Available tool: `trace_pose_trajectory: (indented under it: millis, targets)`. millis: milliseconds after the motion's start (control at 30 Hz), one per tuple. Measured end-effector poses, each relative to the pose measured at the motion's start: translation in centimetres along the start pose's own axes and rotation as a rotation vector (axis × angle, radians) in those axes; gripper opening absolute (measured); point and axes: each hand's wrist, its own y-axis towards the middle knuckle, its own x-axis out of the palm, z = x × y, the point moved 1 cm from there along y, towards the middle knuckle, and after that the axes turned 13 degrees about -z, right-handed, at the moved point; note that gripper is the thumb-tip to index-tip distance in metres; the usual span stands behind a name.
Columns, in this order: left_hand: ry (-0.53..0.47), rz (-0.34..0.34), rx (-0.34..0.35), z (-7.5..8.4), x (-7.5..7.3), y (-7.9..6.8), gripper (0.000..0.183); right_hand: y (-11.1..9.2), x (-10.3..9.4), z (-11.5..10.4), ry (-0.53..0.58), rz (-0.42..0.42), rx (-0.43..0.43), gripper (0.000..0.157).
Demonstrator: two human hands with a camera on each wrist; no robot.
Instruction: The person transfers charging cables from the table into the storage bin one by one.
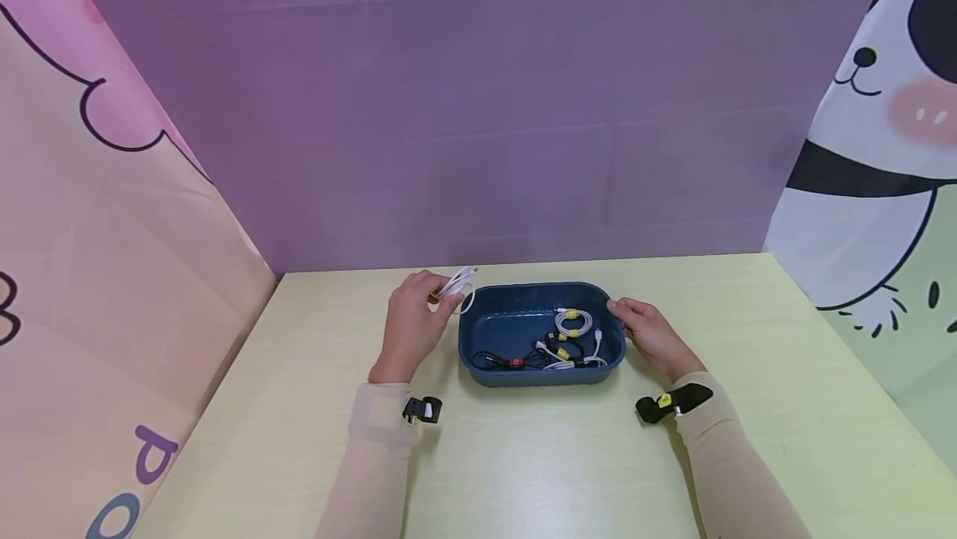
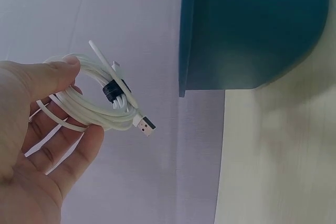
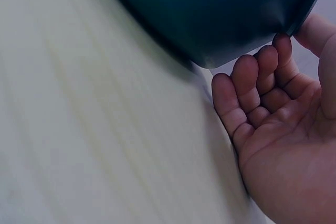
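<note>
My left hand [image 1: 415, 319] pinches a coiled white USB cable [image 2: 94, 98] between thumb and fingers, up beside the left end of a dark blue bin [image 1: 497, 319]. A black strap [image 2: 112, 91] binds the coil, and its metal USB plug [image 2: 146, 126] points outward. At the bin's other end my right hand [image 1: 649, 331] pinches the rim between thumb and curled fingers. Inside the bin, toward its right and front, lie a white coil with yellow ties [image 1: 574, 323], a black cable with a red tie [image 1: 516, 363] and other white and black cables.
The bin stands on a pale wooden table [image 1: 538, 456], near its back edge. Behind it hangs a purple cloth [image 1: 478, 107]. Printed cloths with cartoon figures, one a panda [image 1: 882, 107], flank the table. Each wrist wears a small black camera.
</note>
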Motion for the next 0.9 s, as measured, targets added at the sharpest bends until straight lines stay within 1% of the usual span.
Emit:
trace_pose_trajectory:
  millis: [400, 667, 900]
  targets:
    - [0.009, 0.015, 0.031, 0.11, 0.15, 0.00, 0.021, -0.03, -0.03, 0.02, 0.003, -0.004, -0.008, 0.030]
    - [-0.001, 0.012, 0.029, 0.44, 0.06, -0.05, 0.020, -0.09, -0.03, -0.03, -0.010, -0.001, -0.003, 0.031]
    - [0.000, 0.015, 0.030, 0.54, 0.14, -0.13, 0.021, -0.10, 0.01, -0.07, 0.001, -0.010, -0.006, 0.031]
